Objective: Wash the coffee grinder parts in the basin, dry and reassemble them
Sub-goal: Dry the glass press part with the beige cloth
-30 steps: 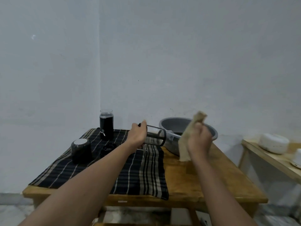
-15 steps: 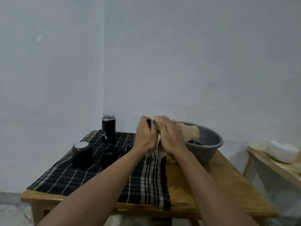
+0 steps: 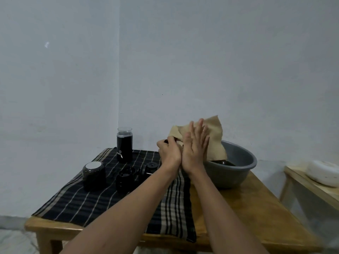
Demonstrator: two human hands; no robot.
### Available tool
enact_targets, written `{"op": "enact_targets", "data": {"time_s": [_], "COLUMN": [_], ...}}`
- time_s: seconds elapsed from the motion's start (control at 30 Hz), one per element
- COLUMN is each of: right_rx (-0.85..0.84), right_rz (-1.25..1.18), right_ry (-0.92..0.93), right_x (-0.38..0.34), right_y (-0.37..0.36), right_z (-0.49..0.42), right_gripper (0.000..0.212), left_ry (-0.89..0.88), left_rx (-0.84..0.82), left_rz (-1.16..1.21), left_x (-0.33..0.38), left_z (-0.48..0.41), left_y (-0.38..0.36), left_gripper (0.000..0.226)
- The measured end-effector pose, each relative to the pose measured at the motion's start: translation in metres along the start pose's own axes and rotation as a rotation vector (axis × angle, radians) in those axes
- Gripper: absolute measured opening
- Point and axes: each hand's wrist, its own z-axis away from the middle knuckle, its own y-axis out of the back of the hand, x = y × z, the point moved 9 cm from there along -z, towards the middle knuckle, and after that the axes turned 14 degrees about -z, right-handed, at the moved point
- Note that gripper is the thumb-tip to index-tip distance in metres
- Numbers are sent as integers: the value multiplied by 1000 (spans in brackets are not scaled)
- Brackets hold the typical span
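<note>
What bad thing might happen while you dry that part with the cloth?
The tan cloth hangs down into the grey basin, so it may soak up water. Only the left hand grips the wrapped part; the right hand lies flat, so it might slip.

Both bare forearms are reaching forward, touching at the wrists. The left hand (image 3: 169, 153) is curling its fingers round a dark part (image 3: 177, 139), its back turned toward the camera. The right hand (image 3: 195, 149) is standing flat beside it, fingers straight and pointing up, pressing against a tan cloth (image 3: 214, 136)
</note>
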Motion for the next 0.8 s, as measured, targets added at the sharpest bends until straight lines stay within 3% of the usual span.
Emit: {"op": "enact_targets", "data": {"time_s": [0.17,0.27,0.37,0.4,0.47,0.57,0.63,0.7,0.73,0.8], "right_rx": [177,269,397,395,221,154,177,137,127,86], "right_rz": [-139,-201,-417,-643,-1076,-1291,-1192,-1047,-946,-795], "right_ry": [-147,-255,-570,-697,-829,-757,-686,-755,-780,-803], "right_x": [16,23,47,53,57,69,73,73,67,55], "right_y": [8,17,20,11,-5,7,17,5,0,-10], "right_z": [-11,-13,-6,-5,-4,8,13,9,7,2], "right_gripper": [67,73,80,76,59,31,22,22,21,44], "left_ry": [-132,-284,-471,-519,-553,-388,-146,32,49,-153], "left_rx": [-29,-46,-24,-30,-82,-243,-322,-283,-236,-129], "left_rz": [23,39,9,17,29,129,138,175,193,96], "left_x": [6,13,22,25,29,18,6,-6,-11,-6], "left_z": [6,19,29,31,33,22,7,-3,-7,-5], "left_y": [-7,-8,-5,-5,-5,-17,-24,-18,-12,6], "left_gripper": [37,20,12,13,15,22,44,40,33,29]}}
